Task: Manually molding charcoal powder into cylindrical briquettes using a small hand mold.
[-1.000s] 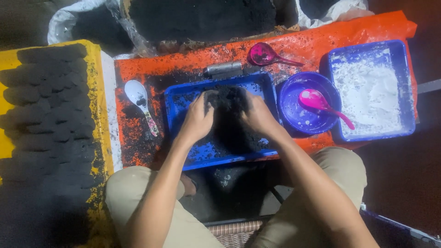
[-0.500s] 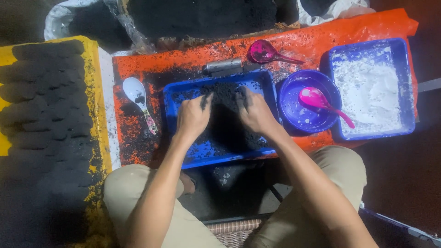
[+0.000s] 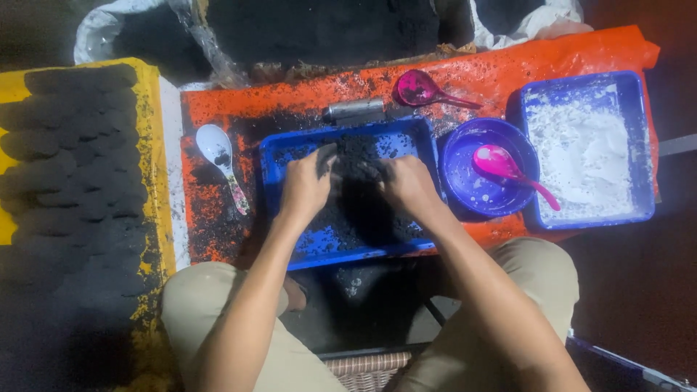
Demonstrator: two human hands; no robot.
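Fingers [image 3: 327, 161] of both hands, left hand [image 3: 305, 190] and right hand [image 3: 408, 185], curl together around the black mixture [image 3: 356, 170] inside the blue tray [image 3: 348, 250], seemingly to gather it into one heap.

dim light, orange-covered table [image 3: 581, 54], dark floor [image 3: 639, 290]

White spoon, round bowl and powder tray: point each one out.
White spoon [image 3: 215, 145], head view, on its scoop.
Round bowl [image 3: 465, 190], head view, on its bare inner wall.
Powder tray [image 3: 639, 152], head view, on its right rim.
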